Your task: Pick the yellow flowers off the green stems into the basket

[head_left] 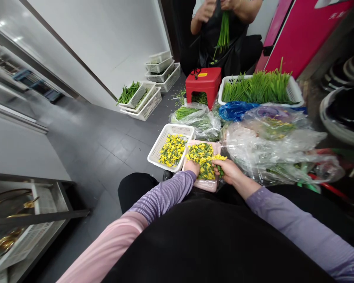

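A pink tray (207,186) sits in front of my lap, spread with small yellow flowers (201,151) on green stems. My left hand (192,167) is at the tray's left side, its fingers curled down among the flowers; their tips are hidden. Over the tray's right edge, my right hand (228,171) is closed around a small bunch of yellow flowers (219,157), with green ends showing below the fingers. Touching or close to the tray on the left is a white perforated basket (154,154) holding more loose yellow flowers (173,150).
Plastic bags of greens (244,147) crowd the right side. Beyond are a red stool (203,80) with scissors on it and a white basket (296,92) of green stalks. Another person's hands (206,11) hold long green stalks. Stacked white baskets (146,112) stand by the wall.
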The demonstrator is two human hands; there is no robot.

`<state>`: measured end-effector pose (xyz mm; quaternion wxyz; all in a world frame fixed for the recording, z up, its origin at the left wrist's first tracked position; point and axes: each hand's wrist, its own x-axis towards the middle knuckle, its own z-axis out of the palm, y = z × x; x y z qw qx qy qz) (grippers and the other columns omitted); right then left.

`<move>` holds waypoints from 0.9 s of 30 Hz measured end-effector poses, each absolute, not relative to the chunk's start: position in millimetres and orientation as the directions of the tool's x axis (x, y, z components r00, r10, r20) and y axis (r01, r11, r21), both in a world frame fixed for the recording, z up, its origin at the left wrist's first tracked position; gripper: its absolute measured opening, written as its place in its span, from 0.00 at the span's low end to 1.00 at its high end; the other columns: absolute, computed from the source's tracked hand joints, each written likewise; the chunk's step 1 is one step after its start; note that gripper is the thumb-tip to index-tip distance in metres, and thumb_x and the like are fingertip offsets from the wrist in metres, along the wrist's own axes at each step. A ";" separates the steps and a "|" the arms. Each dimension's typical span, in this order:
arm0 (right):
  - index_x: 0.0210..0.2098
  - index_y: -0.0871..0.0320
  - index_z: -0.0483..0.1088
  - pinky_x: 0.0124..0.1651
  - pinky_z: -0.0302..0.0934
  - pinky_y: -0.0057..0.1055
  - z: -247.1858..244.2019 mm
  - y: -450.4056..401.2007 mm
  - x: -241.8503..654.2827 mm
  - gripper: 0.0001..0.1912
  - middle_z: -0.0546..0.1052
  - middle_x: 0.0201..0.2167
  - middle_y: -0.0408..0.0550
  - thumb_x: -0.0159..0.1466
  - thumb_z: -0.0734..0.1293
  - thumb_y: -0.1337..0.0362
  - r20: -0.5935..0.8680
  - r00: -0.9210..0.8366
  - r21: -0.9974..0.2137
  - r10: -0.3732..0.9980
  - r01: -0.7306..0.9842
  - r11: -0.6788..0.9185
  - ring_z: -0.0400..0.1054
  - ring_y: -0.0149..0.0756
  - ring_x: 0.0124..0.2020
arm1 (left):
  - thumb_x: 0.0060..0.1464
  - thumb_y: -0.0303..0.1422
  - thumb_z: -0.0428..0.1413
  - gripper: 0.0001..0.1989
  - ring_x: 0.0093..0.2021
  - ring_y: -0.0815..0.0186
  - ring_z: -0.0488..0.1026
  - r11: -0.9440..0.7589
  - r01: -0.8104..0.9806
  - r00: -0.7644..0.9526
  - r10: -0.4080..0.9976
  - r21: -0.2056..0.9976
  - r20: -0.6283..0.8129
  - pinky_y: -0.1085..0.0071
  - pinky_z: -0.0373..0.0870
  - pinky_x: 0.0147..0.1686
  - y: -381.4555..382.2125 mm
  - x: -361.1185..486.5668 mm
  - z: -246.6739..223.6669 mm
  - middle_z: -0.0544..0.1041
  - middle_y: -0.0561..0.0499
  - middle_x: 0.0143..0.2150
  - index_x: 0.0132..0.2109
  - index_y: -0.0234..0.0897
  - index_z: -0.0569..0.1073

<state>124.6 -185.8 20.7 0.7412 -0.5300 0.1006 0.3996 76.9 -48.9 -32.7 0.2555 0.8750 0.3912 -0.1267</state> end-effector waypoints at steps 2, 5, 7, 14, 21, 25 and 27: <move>0.17 0.61 0.61 0.11 0.44 0.21 20.8 -186.1 123.8 0.08 0.65 0.13 0.42 0.47 0.67 0.70 -0.580 0.664 -0.710 0.472 -0.696 0.107 0.53 0.23 0.12 | 0.49 0.36 0.49 0.13 0.36 0.64 0.72 -0.567 0.741 0.671 0.624 0.359 -0.400 0.72 0.65 0.35 -45.0 72.8 -31.1 0.75 0.45 0.35 0.37 0.34 0.72; 0.20 0.62 0.64 0.11 0.44 0.21 18.3 -185.6 123.4 0.06 0.68 0.15 0.44 0.46 0.67 0.70 -0.591 0.664 -0.718 0.459 -0.692 0.076 0.54 0.23 0.12 | 0.49 0.35 0.49 0.10 0.35 0.67 0.71 -0.594 0.706 0.708 0.601 0.385 -0.370 0.74 0.64 0.35 -39.3 66.2 -25.1 0.76 0.49 0.34 0.35 0.36 0.73; 0.21 0.62 0.64 0.10 0.44 0.21 13.6 -184.0 123.6 0.07 0.69 0.16 0.44 0.46 0.68 0.70 -0.598 0.664 -0.725 0.450 -0.687 0.050 0.55 0.23 0.12 | 0.49 0.35 0.49 0.10 0.34 0.69 0.70 -0.617 0.674 0.738 0.581 0.405 -0.343 0.75 0.64 0.35 -36.1 62.3 -19.3 0.75 0.50 0.33 0.35 0.37 0.73; 0.21 0.60 0.64 0.10 0.44 0.20 -8.4 -169.9 120.1 0.11 0.64 0.09 0.38 0.42 0.71 0.70 -0.542 0.694 -0.791 0.474 -0.611 -0.011 0.53 0.23 0.10 | 0.49 0.33 0.50 0.08 0.34 0.70 0.69 -0.784 0.408 0.913 0.362 0.468 -0.189 0.77 0.64 0.38 -40.8 55.4 6.5 0.74 0.51 0.34 0.35 0.38 0.72; 0.23 0.60 0.63 0.12 0.46 0.20 5.7 -166.7 127.0 0.09 0.64 0.12 0.37 0.45 0.69 0.69 -0.492 0.685 -0.738 0.537 -0.655 0.161 0.53 0.22 0.12 | 0.53 0.40 0.47 0.14 0.24 0.73 0.69 -0.656 0.432 0.901 0.285 0.619 -0.327 0.75 0.66 0.31 -38.5 57.6 15.5 0.73 0.52 0.28 0.37 0.35 0.70; 0.23 0.60 0.62 0.12 0.46 0.19 15.3 -178.8 143.3 0.11 0.64 0.15 0.38 0.45 0.70 0.71 -0.519 0.699 -0.661 0.491 -0.693 0.288 0.55 0.22 0.14 | 0.50 0.33 0.50 0.08 0.31 0.70 0.70 -0.741 0.493 0.865 0.361 0.456 -0.349 0.75 0.65 0.37 -23.1 50.9 8.2 0.74 0.51 0.31 0.35 0.36 0.72; 0.23 0.61 0.63 0.12 0.47 0.19 15.1 -183.0 146.1 0.10 0.64 0.14 0.38 0.45 0.70 0.73 -0.539 0.692 -0.669 0.480 -0.698 0.254 0.56 0.22 0.14 | 0.50 0.32 0.50 0.08 0.35 0.68 0.70 -0.815 0.421 0.894 0.301 0.397 -0.331 0.74 0.64 0.40 -27.5 48.0 1.9 0.74 0.49 0.34 0.36 0.37 0.72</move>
